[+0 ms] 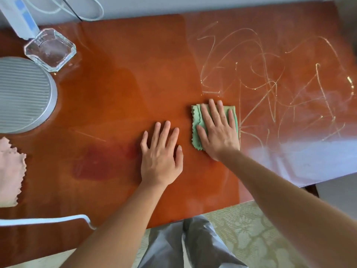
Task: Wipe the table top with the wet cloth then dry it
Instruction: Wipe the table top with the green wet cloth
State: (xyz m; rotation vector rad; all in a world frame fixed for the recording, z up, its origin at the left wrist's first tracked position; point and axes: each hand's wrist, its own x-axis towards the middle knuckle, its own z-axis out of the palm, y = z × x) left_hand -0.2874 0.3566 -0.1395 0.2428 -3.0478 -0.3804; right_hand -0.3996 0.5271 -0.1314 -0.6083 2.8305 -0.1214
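No label or lettering I can read anywhere. My right hand (218, 130) lies flat, fingers straight, pressing the folded green cloth (197, 120) — soft weave, zigzag-cut edge — onto the glossy reddish wooden counter (119, 97) near its middle. My left hand (161, 153) rests flat just beside it, holding nothing. Pale looping scribbles (270, 78) cover the right side. At left: a square cut-glass dish (50, 49), a ribbed grey round thing (23, 93), a pink cloth (10, 171) — also zigzag-edged.

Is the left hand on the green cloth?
No, the left hand lies flat on the bare table, while the right hand presses on the green cloth.
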